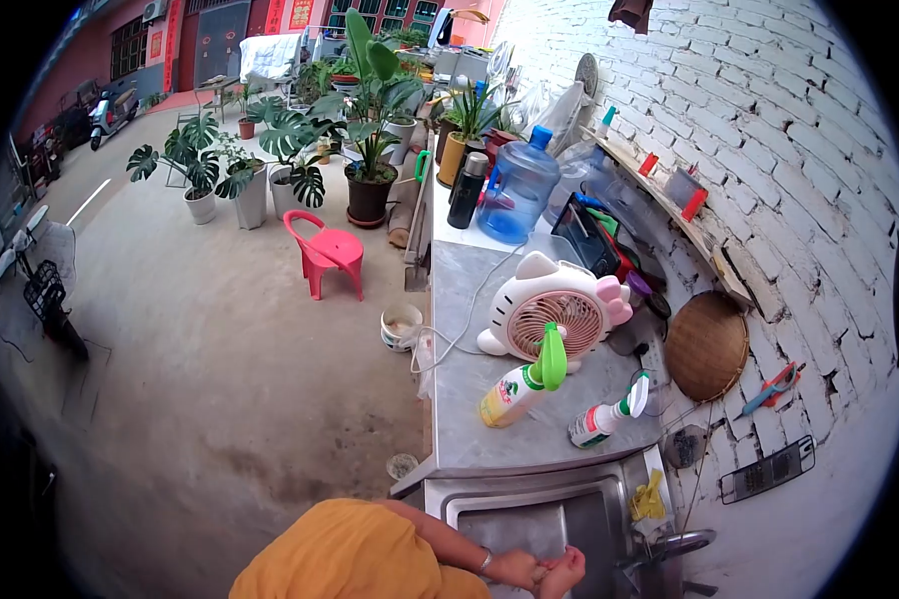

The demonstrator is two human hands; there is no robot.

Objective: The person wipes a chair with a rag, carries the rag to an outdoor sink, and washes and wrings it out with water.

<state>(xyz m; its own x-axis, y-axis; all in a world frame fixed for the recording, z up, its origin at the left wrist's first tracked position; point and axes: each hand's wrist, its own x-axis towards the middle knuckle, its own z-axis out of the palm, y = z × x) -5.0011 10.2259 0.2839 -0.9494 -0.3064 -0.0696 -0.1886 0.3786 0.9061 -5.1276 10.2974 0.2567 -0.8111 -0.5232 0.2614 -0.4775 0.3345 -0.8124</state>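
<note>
Over the near end of the metal sink (466, 509), my left hand (512, 568) and my right hand (563, 572) are pressed together with curled fingers. A bracelet circles the left wrist, below an orange sleeve (350, 549). Whether anything is between the fingers is hidden. To the right of the hands is the curved faucet (684, 542). A yellow crumpled cloth or glove (648, 497) lies on the sink's right rim. Beyond the sink stand a yellow-and-white spray bottle (509, 397) with a green head and a smaller white spray bottle (597, 423).
A white cat-shaped fan (554, 311) sits on the metal counter (459, 399), its cord trailing left. Farther back are a blue water jug (519, 190) and a black thermos (466, 190). A brick wall (789, 200) borders the right. A pink chair (327, 250) and potted plants stand left.
</note>
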